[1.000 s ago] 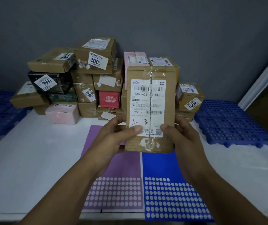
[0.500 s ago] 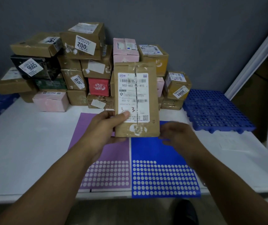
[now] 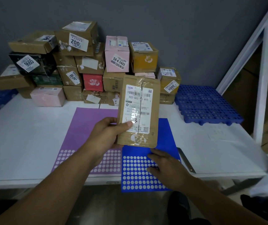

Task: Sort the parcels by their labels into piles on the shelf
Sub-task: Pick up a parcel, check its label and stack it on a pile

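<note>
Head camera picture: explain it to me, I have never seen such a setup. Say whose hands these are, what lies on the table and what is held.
No machine here: a person wears one camera on the head, looking forward and down at their own arms. The left hand grips a flat brown parcel upright, thumb on its white label. The right hand is open above the blue dotted sheet and holds nothing. On the white table a purple dotted sheet lies beside the blue one. Behind them a stack of parcels stands against the grey wall, with a blue plastic grid to its right.
</note>
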